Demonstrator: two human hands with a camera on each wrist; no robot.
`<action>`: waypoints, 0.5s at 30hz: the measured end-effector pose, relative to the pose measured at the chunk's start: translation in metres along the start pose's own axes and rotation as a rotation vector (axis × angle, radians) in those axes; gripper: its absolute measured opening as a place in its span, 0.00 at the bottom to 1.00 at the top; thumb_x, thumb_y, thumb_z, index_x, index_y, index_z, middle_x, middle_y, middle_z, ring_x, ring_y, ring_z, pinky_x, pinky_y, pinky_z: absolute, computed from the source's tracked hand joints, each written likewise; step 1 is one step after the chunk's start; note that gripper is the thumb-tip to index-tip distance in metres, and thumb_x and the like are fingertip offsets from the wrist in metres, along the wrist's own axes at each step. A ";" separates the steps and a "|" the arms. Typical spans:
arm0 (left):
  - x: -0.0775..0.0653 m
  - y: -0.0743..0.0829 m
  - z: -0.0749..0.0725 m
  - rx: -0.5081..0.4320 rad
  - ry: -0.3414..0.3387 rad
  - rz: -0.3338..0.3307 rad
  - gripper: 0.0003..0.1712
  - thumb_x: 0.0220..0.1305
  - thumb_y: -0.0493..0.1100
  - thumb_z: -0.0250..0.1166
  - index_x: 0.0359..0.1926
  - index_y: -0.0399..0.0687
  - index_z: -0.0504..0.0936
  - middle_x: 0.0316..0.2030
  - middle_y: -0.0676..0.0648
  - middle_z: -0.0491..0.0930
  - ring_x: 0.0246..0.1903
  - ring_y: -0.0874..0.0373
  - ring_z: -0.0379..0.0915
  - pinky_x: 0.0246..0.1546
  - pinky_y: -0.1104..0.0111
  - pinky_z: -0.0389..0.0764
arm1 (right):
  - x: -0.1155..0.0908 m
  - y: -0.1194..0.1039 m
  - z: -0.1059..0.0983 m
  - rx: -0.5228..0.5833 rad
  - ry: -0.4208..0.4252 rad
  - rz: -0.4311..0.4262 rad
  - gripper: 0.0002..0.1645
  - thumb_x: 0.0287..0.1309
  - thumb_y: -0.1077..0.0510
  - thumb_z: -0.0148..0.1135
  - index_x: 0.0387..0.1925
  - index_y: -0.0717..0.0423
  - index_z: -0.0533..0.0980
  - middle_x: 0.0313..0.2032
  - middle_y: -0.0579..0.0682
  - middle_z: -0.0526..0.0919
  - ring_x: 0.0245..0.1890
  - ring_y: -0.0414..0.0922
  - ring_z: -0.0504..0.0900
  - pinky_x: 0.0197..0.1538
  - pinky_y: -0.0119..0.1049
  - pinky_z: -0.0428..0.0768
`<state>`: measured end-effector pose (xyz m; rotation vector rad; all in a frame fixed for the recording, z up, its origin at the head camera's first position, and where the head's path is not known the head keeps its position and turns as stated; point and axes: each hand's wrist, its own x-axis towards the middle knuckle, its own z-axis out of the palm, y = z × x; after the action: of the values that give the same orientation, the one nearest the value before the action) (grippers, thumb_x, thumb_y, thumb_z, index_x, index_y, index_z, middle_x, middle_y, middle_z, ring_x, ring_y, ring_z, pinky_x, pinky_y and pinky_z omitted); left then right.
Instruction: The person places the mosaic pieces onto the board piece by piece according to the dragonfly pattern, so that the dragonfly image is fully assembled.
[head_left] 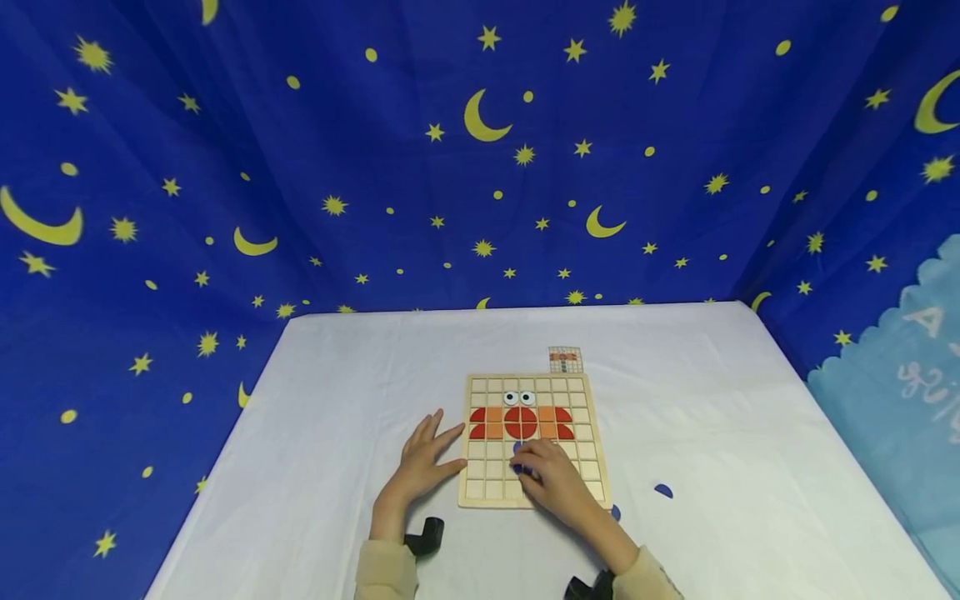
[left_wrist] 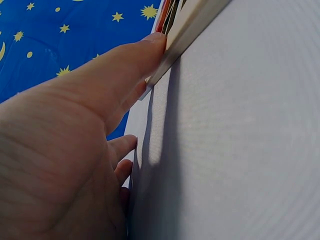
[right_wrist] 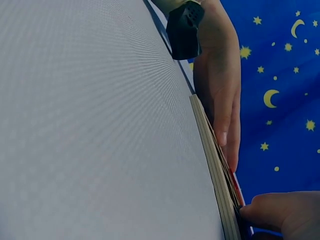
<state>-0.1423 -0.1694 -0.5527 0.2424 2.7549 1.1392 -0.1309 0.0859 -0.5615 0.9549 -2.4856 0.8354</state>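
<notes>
A square wooden grid board [head_left: 476, 492] lies on the white table. Red quarter-round and orange square tiles [head_left: 546, 423] form a pattern on it, with two eye tiles [head_left: 519, 398] above. My left hand [head_left: 422, 458], fingers spread, touches the board's left edge with thumb and forefinger; the left wrist view shows the thumb [left_wrist: 135, 57] against the rim. Over the board's lower middle, my right hand [head_left: 555, 482] has curled fingers and pinches a small blue tile [head_left: 517, 469], partly hidden. Just above it another blue tile [head_left: 517, 447] lies on the grid.
A small printed pattern card [head_left: 566, 359] lies beyond the board's far edge. One blue half-round tile [head_left: 663, 491] lies to the right, another blue tile [head_left: 616, 512] by the lower right corner. A blue star-patterned cloth [head_left: 420, 175] stands behind the table [head_left: 705, 400].
</notes>
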 end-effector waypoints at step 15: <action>0.001 0.001 -0.001 0.005 0.006 -0.007 0.34 0.57 0.53 0.68 0.64 0.51 0.72 0.74 0.38 0.49 0.73 0.36 0.38 0.68 0.36 0.43 | 0.006 -0.006 0.004 -0.007 -0.045 0.006 0.04 0.51 0.59 0.70 0.32 0.52 0.84 0.35 0.44 0.79 0.37 0.39 0.75 0.42 0.35 0.77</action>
<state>-0.1433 -0.1697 -0.5512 0.2307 2.7617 1.1340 -0.1314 0.0766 -0.5587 0.9749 -2.5290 0.8153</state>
